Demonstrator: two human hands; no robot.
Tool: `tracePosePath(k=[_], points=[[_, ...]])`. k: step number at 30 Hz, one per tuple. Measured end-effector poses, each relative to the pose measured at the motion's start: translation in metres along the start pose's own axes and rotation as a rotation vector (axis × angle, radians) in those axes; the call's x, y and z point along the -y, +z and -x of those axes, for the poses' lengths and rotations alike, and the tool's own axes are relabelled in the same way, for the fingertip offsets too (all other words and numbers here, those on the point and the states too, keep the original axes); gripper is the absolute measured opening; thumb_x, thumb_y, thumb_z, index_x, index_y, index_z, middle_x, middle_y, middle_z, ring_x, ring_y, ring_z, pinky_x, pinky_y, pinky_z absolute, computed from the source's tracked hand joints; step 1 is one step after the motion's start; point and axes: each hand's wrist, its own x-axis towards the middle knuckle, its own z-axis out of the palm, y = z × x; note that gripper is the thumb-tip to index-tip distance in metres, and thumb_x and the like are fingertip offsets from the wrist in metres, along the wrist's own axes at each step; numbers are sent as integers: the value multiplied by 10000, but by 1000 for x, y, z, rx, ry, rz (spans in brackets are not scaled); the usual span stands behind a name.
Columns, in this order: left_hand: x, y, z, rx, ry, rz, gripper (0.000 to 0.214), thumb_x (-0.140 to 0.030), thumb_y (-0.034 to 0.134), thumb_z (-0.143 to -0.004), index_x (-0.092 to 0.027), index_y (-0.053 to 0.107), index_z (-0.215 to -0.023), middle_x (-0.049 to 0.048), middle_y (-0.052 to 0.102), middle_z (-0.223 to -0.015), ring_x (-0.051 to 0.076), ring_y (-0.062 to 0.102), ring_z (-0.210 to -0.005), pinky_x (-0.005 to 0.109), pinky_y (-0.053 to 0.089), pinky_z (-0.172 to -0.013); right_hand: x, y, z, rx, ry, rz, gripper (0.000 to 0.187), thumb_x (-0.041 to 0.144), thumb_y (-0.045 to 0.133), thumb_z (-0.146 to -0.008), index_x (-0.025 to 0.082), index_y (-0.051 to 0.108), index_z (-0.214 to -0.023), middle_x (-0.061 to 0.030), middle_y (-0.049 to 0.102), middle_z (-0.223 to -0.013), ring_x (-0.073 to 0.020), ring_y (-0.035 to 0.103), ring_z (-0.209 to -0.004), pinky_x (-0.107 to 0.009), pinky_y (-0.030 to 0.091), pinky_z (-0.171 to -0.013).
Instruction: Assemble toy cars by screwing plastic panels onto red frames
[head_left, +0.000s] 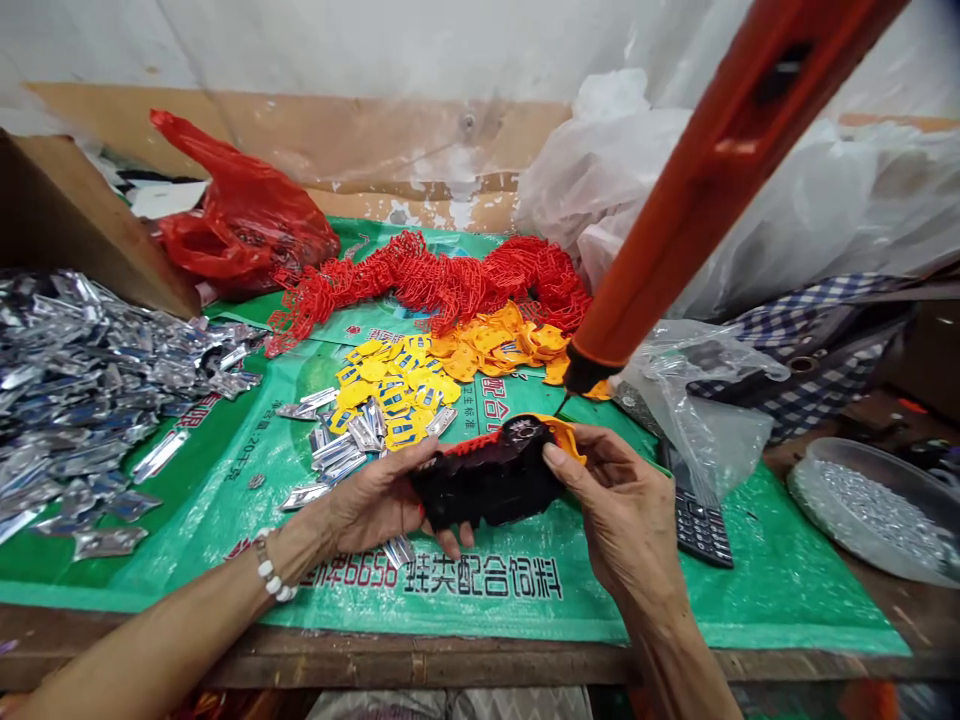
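Note:
My left hand (367,500), a beaded bracelet at its wrist, is closed around the left end of a black plastic toy body (487,485) with a red strip along its top edge. At the other end, my right hand (626,510) pinches the body and an orange-yellow plastic piece (568,438) against it. An orange-red electric screwdriver (675,200) slants down from above, its thin bit ending close to that piece; whether they touch, I cannot tell. Beyond my hands lie yellow pieces with blue stickers (394,385), orange pieces (502,345) and several silver strips (349,445).
Red plastic lattice parts (450,285) line the back of the green sheet (247,540). A silver-piece heap (97,370) and red bag (240,220) are left. Right are a black keypad phone (701,515), clear bags (787,180) and a tub of screws (881,505).

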Motion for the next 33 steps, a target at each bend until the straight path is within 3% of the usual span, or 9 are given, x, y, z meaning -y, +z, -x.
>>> tracePosePath(k=[4,8,11,14,17,22,25,28,33], points=[[-5,-2,2,-121,122,-205,477,-491,778,-796,-129,714,-1100,71,712,-894,143,612,-682,246,488,-610,-8,-9,6,1,19,30,294,364,864,-669,218,754,-899,-40,766,-867,-169,701,-786,-270,576,-716],[-10,-6,7,-111,246,-563,500,-425,759,-808,-217,680,-1255,60,721,-1176,222,630,-1014,330,480,-887,-10,-16,17,169,-62,105,196,304,770,-769,270,772,-962,-58,764,-1102,-204,714,-1035,-303,581,-891],[-15,-9,12,-94,252,-780,559,-438,736,-824,-272,623,-1345,24,711,-1242,259,617,-1120,394,432,-1007,-7,-19,23,272,-103,204,268,243,714,-795,307,765,-1050,-45,714,-1256,-214,640,-1229,-326,533,-1022],[-15,-10,14,-116,227,-857,573,-464,720,-826,-261,620,-1352,23,723,-1219,270,635,-1093,406,451,-994,-8,-17,26,311,-129,346,350,221,706,-801,312,740,-1137,-46,722,-1237,-211,666,-1185,-357,537,-1032],[-13,-9,17,-122,263,-904,528,-443,718,-839,-263,642,-1330,27,716,-1239,282,633,-1123,405,466,-998,-12,-13,25,321,-281,469,323,216,682,-832,273,732,-1146,-62,754,-1150,-214,710,-1081,-380,571,-986],[-10,-7,26,-210,492,-1040,491,-468,718,-872,-273,653,-1319,57,704,-1255,288,626,-1157,423,470,-1039,-19,-15,26,193,-613,725,405,193,611,-884,222,630,-1288,-106,697,-1278,-244,660,-1199,-437,572,-994],[-12,-12,36,-301,627,-1172,497,-451,712,-886,-239,633,-1329,91,690,-1264,290,630,-1165,441,468,-1063,-23,-15,34,150,-561,869,258,218,586,-918,192,648,-1167,-94,755,-1067,-209,741,-927,-337,628,-787],[-11,-24,43,-422,731,-1306,557,-443,714,-882,-173,582,-1351,139,665,-1275,302,624,-1171,450,471,-1064,-31,0,48,278,-537,882,119,272,563,-954,214,655,-1000,-44,742,-857,-174,720,-718,-272,605,-639],[-4,-40,48,-506,800,-1363,648,-422,704,-886,-146,480,-1427,167,605,-1368,318,576,-1255,474,413,-1131,-52,60,77,392,-646,1018,381,447,463,-986,177,593,-1222,-162,707,-1119,-312,690,-1021,-498,605,-844]])
